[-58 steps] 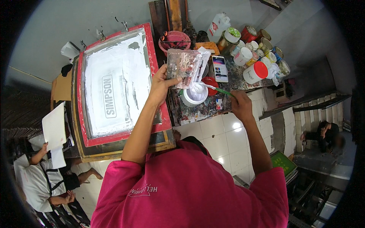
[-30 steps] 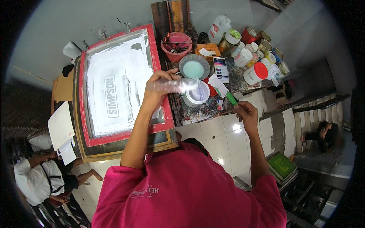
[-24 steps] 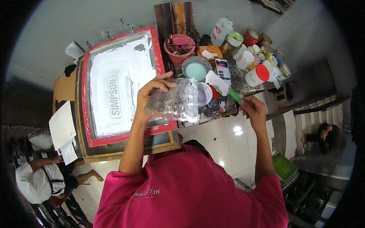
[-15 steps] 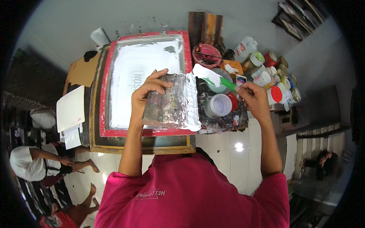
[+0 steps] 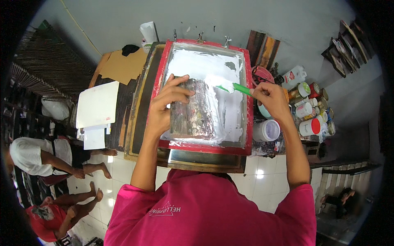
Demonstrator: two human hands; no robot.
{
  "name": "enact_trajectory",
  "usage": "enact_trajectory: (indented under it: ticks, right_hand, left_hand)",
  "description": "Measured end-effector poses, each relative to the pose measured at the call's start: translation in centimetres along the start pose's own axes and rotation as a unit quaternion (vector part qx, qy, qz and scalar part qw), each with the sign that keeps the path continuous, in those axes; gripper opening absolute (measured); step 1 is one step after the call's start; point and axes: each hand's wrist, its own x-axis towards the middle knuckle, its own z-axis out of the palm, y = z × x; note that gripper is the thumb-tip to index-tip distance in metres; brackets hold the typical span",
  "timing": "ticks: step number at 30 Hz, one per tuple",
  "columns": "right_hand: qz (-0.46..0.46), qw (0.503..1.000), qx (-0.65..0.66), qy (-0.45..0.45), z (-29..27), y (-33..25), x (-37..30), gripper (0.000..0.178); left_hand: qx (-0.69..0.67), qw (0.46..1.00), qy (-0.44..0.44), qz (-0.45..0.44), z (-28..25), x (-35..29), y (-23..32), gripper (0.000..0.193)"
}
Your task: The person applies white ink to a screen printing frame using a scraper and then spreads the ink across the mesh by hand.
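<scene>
My left hand point(image 5: 164, 102) is closed round a wide, stained squeegee point(image 5: 189, 112), with fingers over its face. White ink coats the squeegee's right edge. Between thumb and fingers, my right hand point(image 5: 271, 100) grips the green handle of a spatula point(image 5: 241, 88). The spatula's blade is smeared with white ink and lies at the upper part of the squeegee's inked edge; whether they touch is hard to tell. Beneath both is a printing screen with a red frame point(image 5: 249, 127), its mesh largely covered in white ink point(image 5: 188, 59). The squeegee hides the screen's middle left.
Right of the screen stand a white tub point(image 5: 267, 132), a pink basket point(image 5: 262, 75) and several paint cans and jars point(image 5: 310, 127). White sheets point(image 5: 96, 104) and brown cardboard point(image 5: 123, 67) lie left. Two people sit at lower left, another person at far right.
The view has shifted, so the table appears farther right. Relative to the screen, the squeegee and spatula have moved left, and the spatula blade now overlaps the mesh. Both hands keep their hold.
</scene>
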Motion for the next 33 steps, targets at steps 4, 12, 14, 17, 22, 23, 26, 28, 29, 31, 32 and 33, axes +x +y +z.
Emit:
enact_trajectory:
  ticks: [4, 12, 14, 17, 22, 23, 26, 28, 29, 31, 32, 33]
  right_hand:
    - [-0.014, 1.000, -0.024, -0.003, 1.4, -0.9, 1.5, 0.027]
    - [-0.016, 0.997, -0.080, -0.015, 2.5, -5.3, 0.8, 0.020]
    - [-0.029, 0.996, -0.085, -0.009, 2.8, -4.7, 0.4, 0.020]
    - [-0.060, 0.996, -0.059, 0.005, 3.4, -4.8, -0.4, 0.022]
    - [-0.061, 0.997, -0.047, 0.007, 4.0, -4.7, -1.5, 0.022]
    - [-0.056, 0.998, -0.041, 0.002, 4.0, -4.7, -1.6, 0.022]
    - [-0.024, 0.999, 0.027, -0.019, 4.5, -4.2, -2.2, 0.020]
    - [0.009, 0.995, 0.093, -0.030, 5.0, -3.5, -2.5, 0.018]
    - [0.027, 0.991, 0.127, -0.031, 5.2, -3.3, -2.7, 0.017]
    - [0.059, 0.977, 0.200, -0.036, 5.5, -3.3, -2.7, 0.016]
    - [0.076, 0.967, 0.240, -0.040, 5.8, -3.4, -2.7, 0.016]
    - [0.092, 0.955, 0.278, -0.045, 6.0, -3.5, -2.6, 0.016]
  left_hand:
    - [0.007, 1.000, 0.018, 0.005, -2.3, 0.8, -0.7, 0.022]
    - [0.038, 0.999, 0.023, 0.031, -5.8, 1.8, -4.9, 0.023]
    - [0.046, 0.998, 0.021, 0.034, -6.4, 2.2, -5.7, 0.022]
    - [0.048, 0.998, 0.021, 0.017, -6.8, 2.6, -6.4, 0.021]
    - [0.019, 1.000, 0.010, 0.004, -7.1, 2.6, -8.4, 0.022]
    - [0.014, 1.000, 0.005, 0.001, -7.1, 2.6, -8.5, 0.022]
    - [0.014, 1.000, 0.000, -0.007, -7.4, 2.4, -9.6, 0.024]
    - [0.009, 1.000, 0.015, -0.024, -7.1, 2.2, -9.5, 0.024]
    - [0.007, 0.999, 0.023, -0.032, -7.0, 2.1, -9.4, 0.023]
    - [-0.060, 0.992, 0.041, -0.105, -7.0, 1.4, -9.8, 0.024]
    - [-0.094, 0.984, 0.050, -0.141, -7.0, 1.0, -10.0, 0.024]
    - [-0.137, 0.971, 0.058, -0.186, -7.2, 0.9, -10.1, 0.026]
